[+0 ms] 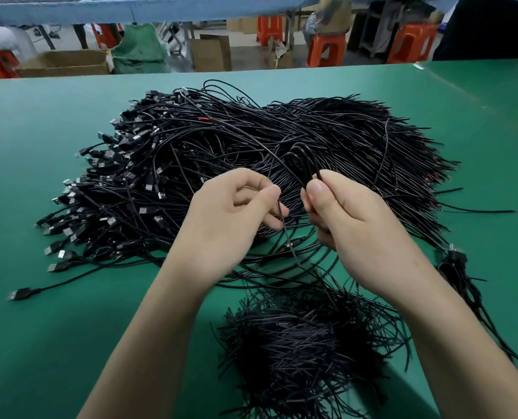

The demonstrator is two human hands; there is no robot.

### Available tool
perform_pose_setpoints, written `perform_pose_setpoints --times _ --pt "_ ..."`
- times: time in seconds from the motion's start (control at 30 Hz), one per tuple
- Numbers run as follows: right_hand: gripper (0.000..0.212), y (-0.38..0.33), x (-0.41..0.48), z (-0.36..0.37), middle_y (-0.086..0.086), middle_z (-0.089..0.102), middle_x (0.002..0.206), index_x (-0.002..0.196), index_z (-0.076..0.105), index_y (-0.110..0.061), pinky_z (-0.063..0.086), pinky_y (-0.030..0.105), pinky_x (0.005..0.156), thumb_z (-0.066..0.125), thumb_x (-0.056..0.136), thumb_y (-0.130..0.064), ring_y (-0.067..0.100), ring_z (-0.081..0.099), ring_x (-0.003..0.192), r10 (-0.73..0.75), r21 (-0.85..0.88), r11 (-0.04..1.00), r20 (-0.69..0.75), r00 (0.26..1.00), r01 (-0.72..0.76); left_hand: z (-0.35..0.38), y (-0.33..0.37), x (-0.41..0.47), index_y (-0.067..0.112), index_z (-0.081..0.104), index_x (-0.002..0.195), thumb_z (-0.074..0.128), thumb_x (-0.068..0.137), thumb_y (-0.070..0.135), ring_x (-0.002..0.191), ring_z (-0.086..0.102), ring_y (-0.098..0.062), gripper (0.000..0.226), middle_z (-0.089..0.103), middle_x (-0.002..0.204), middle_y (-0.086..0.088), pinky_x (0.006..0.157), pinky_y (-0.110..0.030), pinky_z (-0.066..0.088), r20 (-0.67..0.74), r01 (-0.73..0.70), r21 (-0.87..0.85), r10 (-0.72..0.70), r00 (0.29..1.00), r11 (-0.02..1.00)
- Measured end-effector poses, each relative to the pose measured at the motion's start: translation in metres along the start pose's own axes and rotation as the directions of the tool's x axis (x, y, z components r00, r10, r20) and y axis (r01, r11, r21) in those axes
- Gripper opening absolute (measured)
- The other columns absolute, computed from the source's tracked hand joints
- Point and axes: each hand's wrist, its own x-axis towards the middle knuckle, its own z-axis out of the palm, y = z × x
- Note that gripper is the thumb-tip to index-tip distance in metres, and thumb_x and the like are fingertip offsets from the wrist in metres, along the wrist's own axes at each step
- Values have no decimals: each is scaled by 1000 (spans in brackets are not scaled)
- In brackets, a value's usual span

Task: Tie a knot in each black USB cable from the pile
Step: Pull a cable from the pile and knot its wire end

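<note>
- USB cable [300,169], thin, black and round-jacketed, stands as a narrow upright loop just above the right hand [357,225], over the middle of the big pile [209,146]. Another run of it drops from the left hand [233,213] toward six o'clock.
- Right thumb and forefinger pinch the base of the loop, with the other fingers curled below. The left fingertips [274,192] nip the hanging strand, and the remaining fingers are loosely curled.
- The jacket looks smooth and slightly glossy, so the strand could slide through either pinch. The loop also looks springy and may flick open before an end is passed through it.
- The loop is black against black strands. A neighbouring strand from the pile could be caught in it and knotted together with it, or the wrong strand pulled.
- The pile fans out at twelve o'clock, with boxy plugs [149,189] with silvery shells massed at its nine o'clock side and loose tails trailing toward three o'clock.
- At six o'clock lies a second heap [306,343], bristly with stiff ends. I cannot tell whether these are knotted.
- A small bundle [457,261] lies at four o'clock on the matte green table [70,328].
</note>
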Motion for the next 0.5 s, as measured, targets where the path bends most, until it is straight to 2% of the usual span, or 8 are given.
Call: perform_pose_setpoints --times 0.07,0.17,0.3,0.37,0.4,0.43,0.5 --pt "35 -2 -1 0 -11 41 61 78 49 -19 31 33 58 38 106 -37 8 34 57 -16 42 999 47 999 14 3 1 1 16 67 96 59 105 16 67 75 -13 12 78 81 1 56 -8 44 -56 -30 -71 26 998 997" --pt "35 -5 -3 2 -10 41 65 79 47 -19 34 35 58 38 105 -40 9 36 59 -45 99 995 122 991 33 6 2 0 16 65 93 57 106 11 58 69 -11 16 75 74 2 49 -12 42 -140 -81 -184 55 989 980" --pt "32 -9 -5 4 -2 55 71 83 50 -21 45 34 60 36 107 -38 14 55 67 -71 47 997 164 984 64 10 8 -2 16 66 90 58 104 3 53 61 -3 21 70 66 7 50 -10 43 -211 -124 -317 58 976 940" --pt "32 -11 -5 6 0 61 76 86 53 -19 48 42 58 36 109 -33 24 60 72 -82 86 994 200 976 66 12 8 -3 10 67 95 60 104 6 51 59 -11 13 68 67 0 53 -22 50 -195 -114 -341 49 980 933" --pt "32 -13 -5 7 1 62 78 88 53 -16 47 42 55 36 110 -31 26 60 71 -89 144 988 207 974 60 12 8 -4 8 67 95 60 105 6 49 57 -19 12 65 66 -5 52 -32 51 -176 -109 -352 49 983 930" --pt "32 -15 -6 8 1 63 80 89 53 -12 45 38 52 35 110 -28 24 59 69 -95 212 976 205 974 50 13 8 -5 7 66 93 59 105 6 44 55 -25 15 62 62 -7 49 -36 51 -156 -110 -366 56 986 924" --pt "32 -17 -6 10 1 61 79 87 50 -9 41 30 52 34 110 -25 19 54 66 -101 326 945 182 978 37 15 11 -7 8 67 86 57 106 6 36 54 -30 22 58 56 -4 41 -31 48 -126 -125 -380 82 989 916"
